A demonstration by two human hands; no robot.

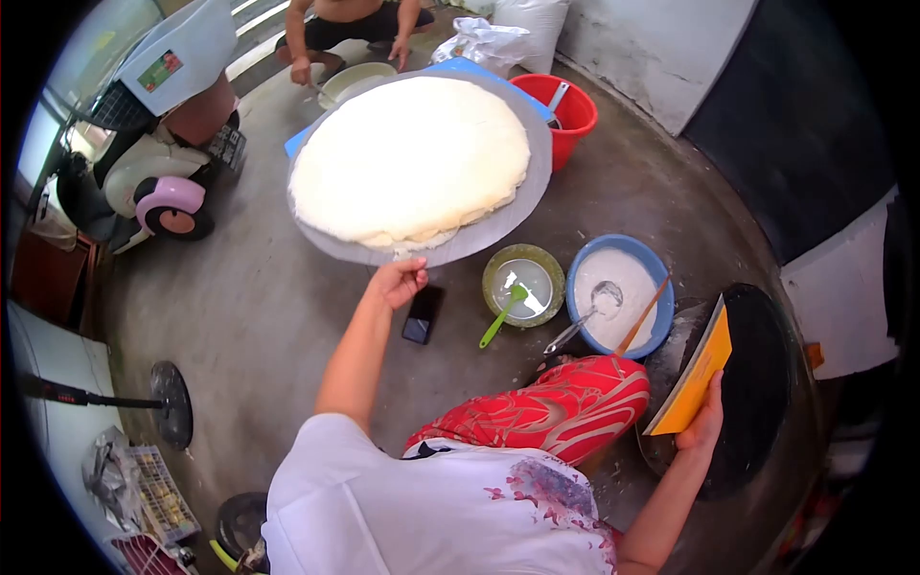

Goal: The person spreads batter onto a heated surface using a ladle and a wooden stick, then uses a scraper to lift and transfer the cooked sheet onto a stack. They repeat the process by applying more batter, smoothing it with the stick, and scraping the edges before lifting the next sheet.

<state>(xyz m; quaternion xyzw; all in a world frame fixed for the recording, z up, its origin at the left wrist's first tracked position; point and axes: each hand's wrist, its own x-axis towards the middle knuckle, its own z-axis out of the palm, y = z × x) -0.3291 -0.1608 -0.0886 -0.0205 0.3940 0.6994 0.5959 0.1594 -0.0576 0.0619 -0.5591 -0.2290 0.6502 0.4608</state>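
A stack of thin, pale round pancakes (412, 158) lies on a round grey sheet (530, 206) in front of me. My left hand (399, 283) is at the sheet's near rim, fingers curled together just below the stack's edge; what they pinch is hidden. Low at the right, my right hand (704, 417) grips a flat yellow board (698, 374) by its lower edge, held tilted. This board overlaps a large round black griddle (752, 393) beside my right knee. White smears show along the griddle's left side.
A blue basin (668, 326) of white batter holds a ladle (606, 299) and a wooden stick (644, 314). Beside it, a bowl (494, 273) contains a green brush (503, 314). A phone (423, 314) lies on the floor. Further off are a red bucket (582, 120), a scooter (172, 206) and a squatting person (353, 19).
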